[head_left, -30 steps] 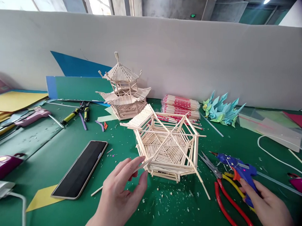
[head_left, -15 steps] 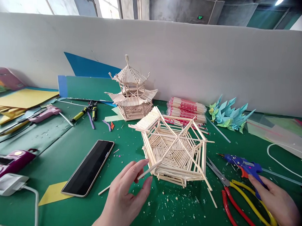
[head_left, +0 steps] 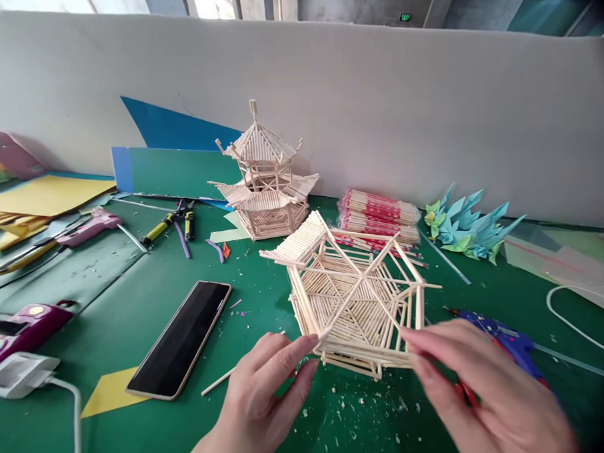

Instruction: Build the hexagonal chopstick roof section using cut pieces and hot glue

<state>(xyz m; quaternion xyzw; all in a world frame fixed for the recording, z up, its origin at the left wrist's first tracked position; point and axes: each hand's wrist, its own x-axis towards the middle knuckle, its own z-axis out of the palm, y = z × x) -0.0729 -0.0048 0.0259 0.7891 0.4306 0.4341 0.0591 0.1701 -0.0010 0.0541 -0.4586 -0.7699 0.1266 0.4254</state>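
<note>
A hexagonal frame model of thin wooden sticks (head_left: 362, 279) sits on the green table in front of me, with slatted roofing on its left rear side. My left hand (head_left: 278, 382) is at its front left corner, index finger and thumb bent around a projecting stick end. Over at the front right corner, my right hand (head_left: 468, 387) pinches the frame's stick ends between thumb and fingers. Beyond that hand lies a blue glue gun (head_left: 497, 332), no longer in my grasp. The scissors (head_left: 467, 394) are mostly hidden beneath my right hand. One loose stick (head_left: 218, 382) lies beside my left hand.
Behind the frame stand a stick pagoda (head_left: 267, 178), packs of sticks (head_left: 377, 220) and folded blue paper (head_left: 475, 227). To the left lie a phone (head_left: 180, 338), a power strip (head_left: 24, 334), pliers (head_left: 174, 224) and a pink glue gun (head_left: 94, 227). Scraps litter the table.
My right hand has let go of the blue glue gun and moved left to the frame's front right corner. My left hand stays at the front left corner.
</note>
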